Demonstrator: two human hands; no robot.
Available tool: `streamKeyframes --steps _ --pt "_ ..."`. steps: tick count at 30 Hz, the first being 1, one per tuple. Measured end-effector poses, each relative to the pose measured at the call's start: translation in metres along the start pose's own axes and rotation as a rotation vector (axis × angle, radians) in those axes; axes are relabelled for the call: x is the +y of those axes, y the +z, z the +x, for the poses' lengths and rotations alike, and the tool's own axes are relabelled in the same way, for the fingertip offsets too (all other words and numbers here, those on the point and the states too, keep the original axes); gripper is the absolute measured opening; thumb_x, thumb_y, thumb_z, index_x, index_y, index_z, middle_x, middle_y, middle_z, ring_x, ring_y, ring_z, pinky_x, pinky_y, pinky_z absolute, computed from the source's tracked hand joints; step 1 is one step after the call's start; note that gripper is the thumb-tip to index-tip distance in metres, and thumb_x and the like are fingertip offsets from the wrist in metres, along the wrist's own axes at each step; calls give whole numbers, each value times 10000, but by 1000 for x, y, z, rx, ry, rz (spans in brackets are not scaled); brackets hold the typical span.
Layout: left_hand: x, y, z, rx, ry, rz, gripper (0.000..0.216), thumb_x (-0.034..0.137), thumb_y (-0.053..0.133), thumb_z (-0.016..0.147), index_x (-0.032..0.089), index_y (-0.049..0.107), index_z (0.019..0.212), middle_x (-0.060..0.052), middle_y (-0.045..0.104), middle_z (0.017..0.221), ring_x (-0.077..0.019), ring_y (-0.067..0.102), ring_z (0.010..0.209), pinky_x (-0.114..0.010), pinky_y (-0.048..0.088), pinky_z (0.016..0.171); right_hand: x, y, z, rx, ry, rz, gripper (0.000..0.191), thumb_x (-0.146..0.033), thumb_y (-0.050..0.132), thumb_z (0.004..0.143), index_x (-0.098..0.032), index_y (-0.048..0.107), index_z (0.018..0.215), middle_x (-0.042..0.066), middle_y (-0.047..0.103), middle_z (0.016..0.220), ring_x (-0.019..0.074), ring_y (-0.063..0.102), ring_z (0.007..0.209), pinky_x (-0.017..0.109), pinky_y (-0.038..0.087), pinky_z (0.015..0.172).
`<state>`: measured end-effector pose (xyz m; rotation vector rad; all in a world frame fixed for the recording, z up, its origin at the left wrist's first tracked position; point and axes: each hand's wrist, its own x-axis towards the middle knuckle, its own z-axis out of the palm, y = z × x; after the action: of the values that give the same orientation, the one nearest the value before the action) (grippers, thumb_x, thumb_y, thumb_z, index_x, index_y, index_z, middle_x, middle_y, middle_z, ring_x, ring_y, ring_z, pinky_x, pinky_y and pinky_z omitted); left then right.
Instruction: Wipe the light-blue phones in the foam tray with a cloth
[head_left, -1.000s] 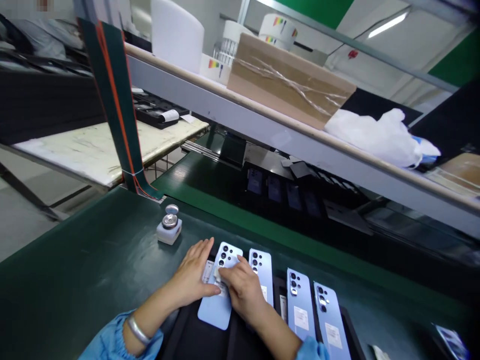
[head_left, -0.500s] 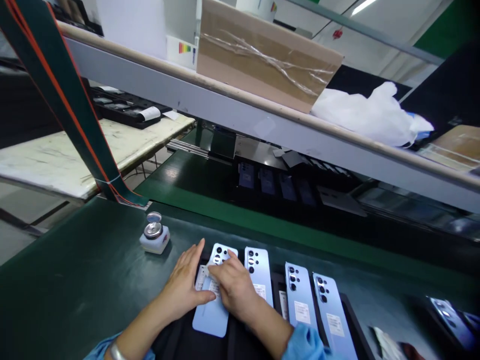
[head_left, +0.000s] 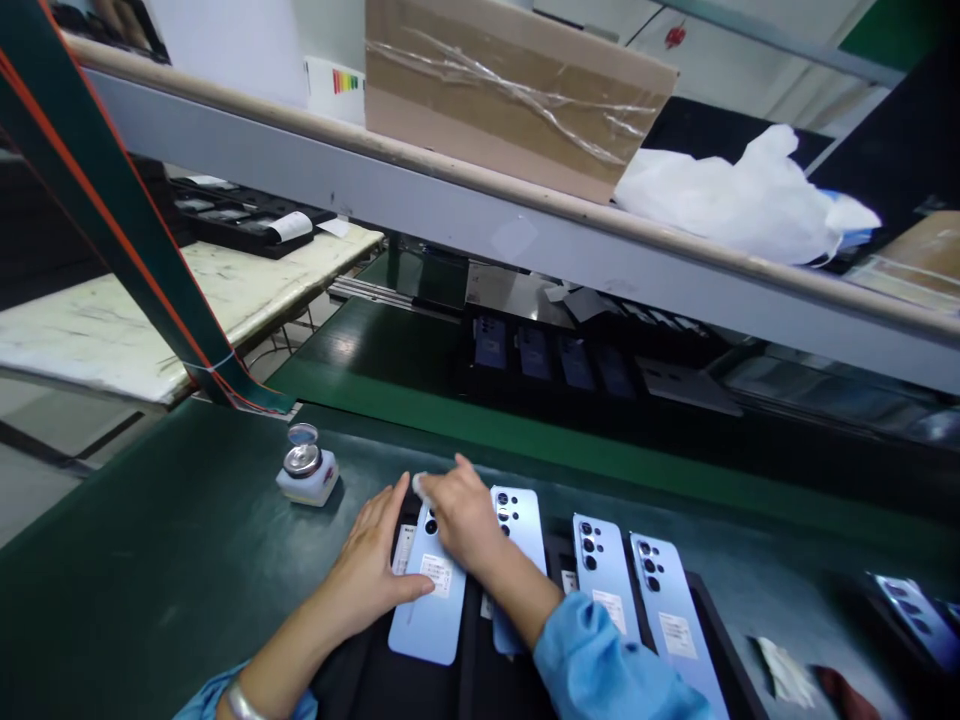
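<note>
Several light blue phones lie back-up in a black tray on the green table. My left hand lies flat on the left edge of the leftmost phone, thumb on its white label. My right hand is over the top of that phone, covering its camera area, and pinches a small white wipe between the fingers. More phones lie to the right of my right arm.
A small white dispenser bottle with a metal cap stands left of the hands. A conveyor with dark phones runs behind. An overhead shelf holds a cardboard box and white bag. Another phone lies far right.
My right hand has slid with the wipe from the phone's middle up past its camera end. The left hand stays pressed on the phone. The view tilted down and shifted slightly.
</note>
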<state>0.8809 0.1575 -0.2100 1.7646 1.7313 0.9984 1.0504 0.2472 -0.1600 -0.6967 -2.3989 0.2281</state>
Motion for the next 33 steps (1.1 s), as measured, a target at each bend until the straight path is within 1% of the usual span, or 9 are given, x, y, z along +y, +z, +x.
streamKeyframes --steps 3,7,13,17,19,24,29,31,33 --pt "1 -2 0 -21 -19 -5 1257 281 871 587 279 96 1577 -151 375 1544 -386 332 1422 -593 313 1141 10 -4 -3 60 171 23 357 -54 460 832 -209 671 1076 54 743 934 221 659 872 543 411 1079" --pt "2 -2 0 -38 -9 -11 1235 264 861 591 292 115 1575 -141 361 1554 -391 304 1435 -590 306 1144 4 -9 -27 70 69 82 371 -38 459 821 -209 642 1095 41 733 921 202 655 830 540 398 1090" --pt "6 -6 1 -71 -59 -10 1196 276 844 621 221 121 1571 -159 344 1554 -350 298 1439 -545 273 1172 4 -8 -24 113 154 27 349 -25 468 818 -209 651 1052 46 734 932 224 649 858 577 386 1072" --pt "8 -7 3 -100 -54 1 1181 251 823 630 203 107 1568 -152 327 1562 -321 277 1447 -505 257 1185 -1 -5 -37 101 56 61 364 -31 477 801 -210 638 1075 38 720 905 204 635 832 526 377 1102" --pt "9 -7 3 -100 -44 9 1173 247 819 627 202 118 1567 -151 345 1551 -328 288 1440 -506 259 1183 3 -4 -31 105 42 59 377 -26 464 796 -207 641 1075 41 725 924 204 636 843 536 357 1115" --pt "7 -6 4 -78 -46 -5 1168 261 820 635 206 119 1567 -160 351 1542 -341 299 1435 -526 275 1172 11 -5 -12 115 228 71 277 -73 478 834 -200 665 993 61 734 910 229 662 864 586 369 1079" --pt "1 -4 2 -74 9 2 1170 249 824 628 238 127 1568 -144 352 1548 -351 305 1432 -539 285 1166 -6 2 -24 91 8 119 347 -54 469 802 -208 652 1053 41 724 891 194 647 830 516 339 1126" --pt "-1 -4 2 -60 18 8 1161 262 828 630 243 141 1565 -144 362 1541 -354 322 1424 -542 291 1162 -5 3 -15 75 45 89 339 -48 471 800 -205 666 1029 51 724 893 203 647 843 525 346 1118" --pt "-1 -4 2 -52 6 0 1158 264 824 637 237 133 1565 -150 370 1533 -350 336 1417 -540 297 1160 -1 2 -5 64 136 86 297 -58 480 810 -201 674 983 58 727 893 214 653 856 541 364 1098"
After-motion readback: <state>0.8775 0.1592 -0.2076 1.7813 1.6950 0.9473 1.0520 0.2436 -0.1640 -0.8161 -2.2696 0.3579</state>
